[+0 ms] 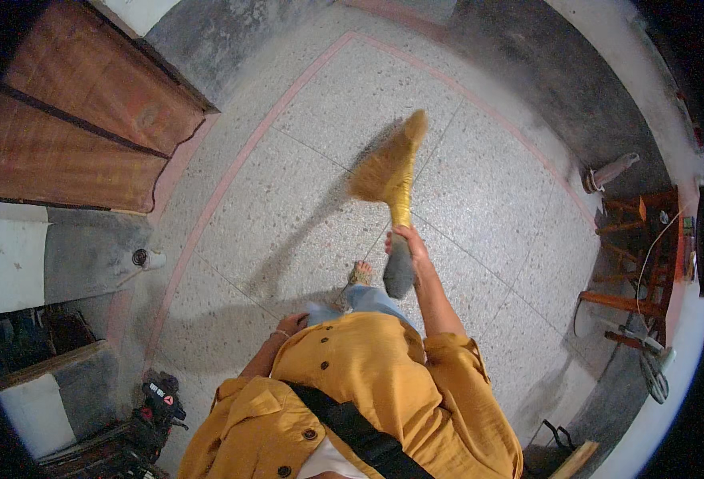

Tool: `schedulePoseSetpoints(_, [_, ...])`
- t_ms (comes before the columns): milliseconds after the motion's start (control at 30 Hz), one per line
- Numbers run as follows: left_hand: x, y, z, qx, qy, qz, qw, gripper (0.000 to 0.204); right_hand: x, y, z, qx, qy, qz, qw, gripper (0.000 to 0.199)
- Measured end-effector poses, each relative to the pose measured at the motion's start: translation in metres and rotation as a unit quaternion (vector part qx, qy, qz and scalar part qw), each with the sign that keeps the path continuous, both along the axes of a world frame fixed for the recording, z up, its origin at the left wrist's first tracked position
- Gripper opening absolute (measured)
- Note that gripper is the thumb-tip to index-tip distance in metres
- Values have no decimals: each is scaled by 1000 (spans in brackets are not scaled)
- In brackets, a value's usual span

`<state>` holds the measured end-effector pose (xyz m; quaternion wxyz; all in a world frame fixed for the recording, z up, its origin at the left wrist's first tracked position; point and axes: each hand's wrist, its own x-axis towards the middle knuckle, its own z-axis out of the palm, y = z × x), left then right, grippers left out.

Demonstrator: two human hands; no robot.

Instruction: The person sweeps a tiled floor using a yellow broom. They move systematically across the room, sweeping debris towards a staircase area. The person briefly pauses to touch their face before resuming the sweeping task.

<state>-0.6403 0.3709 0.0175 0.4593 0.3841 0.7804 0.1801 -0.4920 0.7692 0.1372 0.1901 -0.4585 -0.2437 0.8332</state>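
Yellow and brown, the broom (396, 168) is out in front of the person, over the speckled floor (479, 184), with its straw end pointing away; I cannot tell if the straw touches the floor; the right hand (412, 247) is wrapped around the broom's handle, near the top of its dark grey end; the left hand (292, 323) is beside the blue trousers (376, 302), closer to the body than the broom; I cannot tell if that hand is open or closed; a foot (361, 274) shows just left of the broom's grey end; a brown curtain (104, 120) is well left of the broom; brown wooden furniture (627, 302) is well right of it.
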Motion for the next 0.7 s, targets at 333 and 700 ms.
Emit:
schedulePoseSetpoints(333, [-48, 36, -40, 51, -177, -19, 983, 30, 97, -25, 4, 91, -213, -130, 964, 24])
schedulePoseSetpoints(700, [-180, 59, -64, -111, -57, -181, 976, 40, -91, -85, -75, -134, -197, -164, 957, 14])
